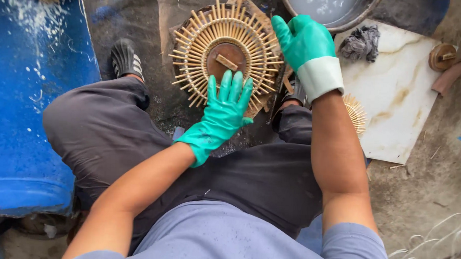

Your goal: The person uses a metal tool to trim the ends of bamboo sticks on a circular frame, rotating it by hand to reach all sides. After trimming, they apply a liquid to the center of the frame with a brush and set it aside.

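Both gloved hands lie open and flat on the sunburst wheel of wet sticks (pixel 227 55): left hand (pixel 222 108) at its near edge, right hand (pixel 301 39) at its right rim. Uneven pressing could, I think, snap or dislodge sticks.

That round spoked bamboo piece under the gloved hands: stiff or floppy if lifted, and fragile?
The spoked bamboo disc probably lifts as one stiff, light piece: thin sticks radiate from a solid wooden hub. The stick tips look snappable if grabbed at the rim. It looks wet, so the left hand and right hand, both in rubber gloves, may slip.
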